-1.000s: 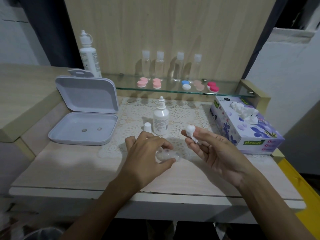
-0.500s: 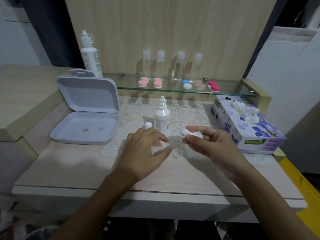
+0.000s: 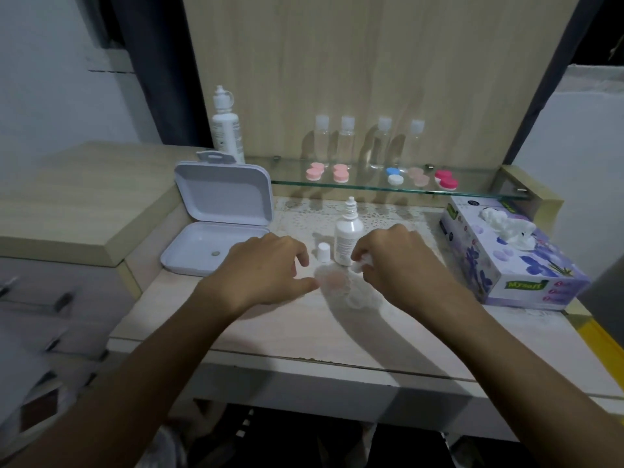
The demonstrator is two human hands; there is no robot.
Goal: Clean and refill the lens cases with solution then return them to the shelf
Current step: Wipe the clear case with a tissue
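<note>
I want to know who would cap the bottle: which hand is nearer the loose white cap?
Left. The left hand has fingertips just left of the white cap; the right hand is beyond the small bottle.

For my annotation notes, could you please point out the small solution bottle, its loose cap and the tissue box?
small solution bottle [image 3: 347, 239], head view, on its white body.
loose cap [image 3: 322, 251], head view, on its side wall.
tissue box [image 3: 516, 265], head view, on its flowered top.
</note>
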